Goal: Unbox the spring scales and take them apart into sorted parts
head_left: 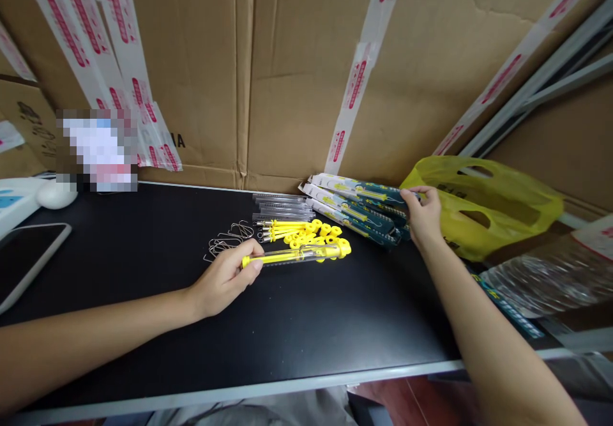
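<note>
A yellow tool in a clear tube (297, 255) lies nearly level in my left hand (230, 276), whose fingers are closed round its left end. My right hand (422, 212) pinches the right end of a printed box (366, 190) on top of several green and white boxes (357, 218). Behind the held tool are yellow plastic parts (290, 229) in a pile, with clear tubes (282, 207) beyond them. Bent metal hooks (225, 239) lie just behind my left hand.
A yellow plastic bag (488, 215) and a wrapped pack of bottles (550, 276) are at the right. A phone-like device (31, 263) and a white rounded object (56, 193) sit at the left. Cardboard boxes (297, 81) stand behind the black table (306, 330).
</note>
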A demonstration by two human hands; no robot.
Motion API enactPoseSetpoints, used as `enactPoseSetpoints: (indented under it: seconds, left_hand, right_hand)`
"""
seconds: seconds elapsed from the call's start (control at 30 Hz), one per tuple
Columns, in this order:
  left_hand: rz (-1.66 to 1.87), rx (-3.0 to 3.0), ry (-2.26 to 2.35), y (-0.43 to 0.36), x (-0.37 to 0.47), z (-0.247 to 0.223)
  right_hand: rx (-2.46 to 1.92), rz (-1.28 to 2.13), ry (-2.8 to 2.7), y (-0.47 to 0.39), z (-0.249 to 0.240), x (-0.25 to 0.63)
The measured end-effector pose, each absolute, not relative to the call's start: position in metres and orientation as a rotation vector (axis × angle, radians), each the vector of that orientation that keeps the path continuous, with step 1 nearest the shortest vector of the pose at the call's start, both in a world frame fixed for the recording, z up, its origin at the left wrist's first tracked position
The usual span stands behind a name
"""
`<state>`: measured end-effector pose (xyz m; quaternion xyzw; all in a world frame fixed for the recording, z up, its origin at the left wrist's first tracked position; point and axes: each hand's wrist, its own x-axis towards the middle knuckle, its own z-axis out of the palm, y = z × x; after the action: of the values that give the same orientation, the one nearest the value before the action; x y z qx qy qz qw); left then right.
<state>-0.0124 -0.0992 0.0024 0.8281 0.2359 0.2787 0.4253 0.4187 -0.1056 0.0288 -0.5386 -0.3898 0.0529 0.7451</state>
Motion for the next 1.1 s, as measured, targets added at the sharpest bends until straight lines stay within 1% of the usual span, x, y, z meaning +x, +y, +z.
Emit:
enactPoseSetpoints:
  seconds: [0.17, 0.3, 0.47, 0.53, 0.67, 0.73, 0.83, 0.9, 0.97, 1.1]
  left_hand:
    - [0.701, 2.055, 0.580, -0.099, -0.011, 0.003]
    - [0.699, 2.070, 0.587, -0.099, -0.010, 0.003]
    - [0.682, 2.097, 0.619, -0.099, -0.009, 0.002]
    - [0.674, 2.117, 0.623, -0.100, -0.009, 0.002]
    - [0.651, 2.148, 0.608, -0.100, -0.007, 0.004]
    - [0.646, 2.165, 0.604, -0.100, -0.007, 0.005]
    - [0.646, 2.222, 0.591, -0.100, -0.007, 0.006]
    - [0.637, 2.265, 0.570, -0.101, -0.008, 0.006]
    - [0.655, 2.284, 0.560, -0.102, -0.010, 0.006]
    - [0.755, 2.249, 0.600, -0.103, -0.012, 0.004]
  right_hand:
    - [-1.302, 0.050, -1.011, -0.107, 0.025, 0.421]
    - [-1.370, -0.120, -1.090, -0.108, 0.027, 0.417]
    - [-1.359, -0.302, -1.230, -0.124, 0.041, 0.378]
    - [-1.335, -0.436, -1.459, -0.135, 0.047, 0.346]
    - [-1.097, -0.425, -2.076, -0.157, 0.045, 0.273]
    - [-1.044, -0.436, -2.360, -0.164, 0.038, 0.246]
    - [-1.107, -0.450, -2.460, -0.168, 0.028, 0.232]
    - [-1.181, -0.400, -2.395, -0.166, 0.025, 0.239]
    - [-1.253, -0.239, -2.274, -0.163, 0.025, 0.252]
    - [-1.266, 0.361, -1.816, -0.155, 0.026, 0.269]
